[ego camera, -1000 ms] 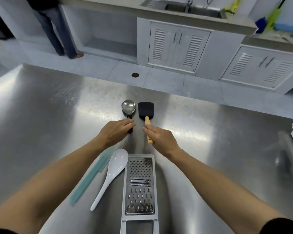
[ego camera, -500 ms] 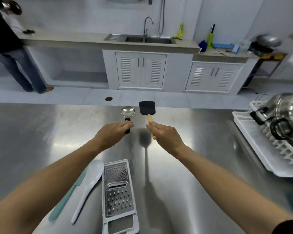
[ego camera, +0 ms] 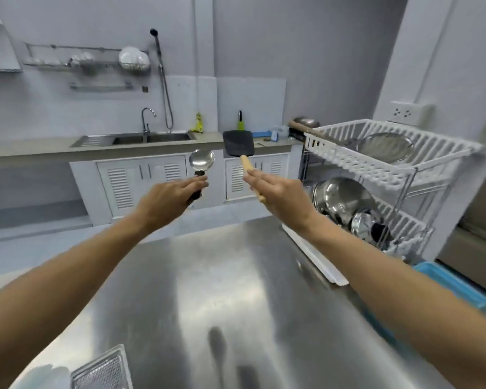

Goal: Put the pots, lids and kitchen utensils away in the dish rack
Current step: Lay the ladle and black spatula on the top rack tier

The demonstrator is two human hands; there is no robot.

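My left hand [ego camera: 166, 202] grips the black handle of a steel scoop [ego camera: 202, 159], held up in the air above the steel table [ego camera: 213, 276]. My right hand [ego camera: 281, 197] holds a black spatula [ego camera: 238, 144] by its wooden handle, also raised. A white two-tier dish rack [ego camera: 376, 164] stands at the right. A lid [ego camera: 386, 147] lies in its top tier, and steel pots and lids [ego camera: 345, 200] sit in the lower tier. The top of a grater [ego camera: 101, 372] shows at the bottom left edge.
A blue tray [ego camera: 449, 282] lies at the table's right edge beside the rack's white drip tray [ego camera: 320, 262]. Across the floor runs a counter with a sink [ego camera: 152, 138] and white cabinets [ego camera: 141, 183]. A white spoon's edge [ego camera: 48, 374] shows at the bottom left.
Both hands lifted the scoop and the spatula off the table into the air. The view tilted up and right, bringing the dish rack fully into sight.
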